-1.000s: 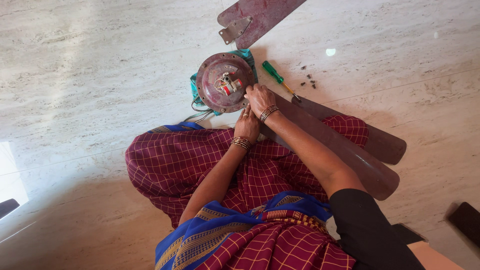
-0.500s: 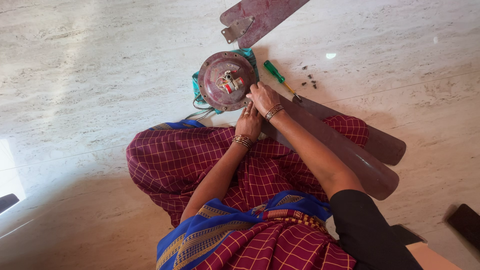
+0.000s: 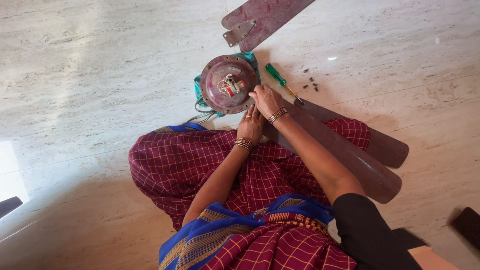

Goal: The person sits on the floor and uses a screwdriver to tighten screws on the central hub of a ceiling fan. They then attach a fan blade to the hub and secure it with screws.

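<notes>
My right hand (image 3: 266, 99) rests fingers-curled on the fan motor's (image 3: 227, 84) rim at four o'clock; my left hand (image 3: 250, 125) (grip hidden) sits just below. Screwdriver (image 3: 280, 80), screws (image 3: 311, 80) and blades (image 3: 350, 150) crowd the right; bare floor (image 3: 100, 75) lies left.

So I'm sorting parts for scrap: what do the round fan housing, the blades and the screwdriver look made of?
Round fan housing: looks like painted metal, maroon and scuffed, with a dull sheen.
Blades: probably painted sheet metal; the loose blade carries a bare grey bracket.
Screwdriver: glossy, translucent green handle, likely plastic, on a thin shaft, probably metal.
</notes>
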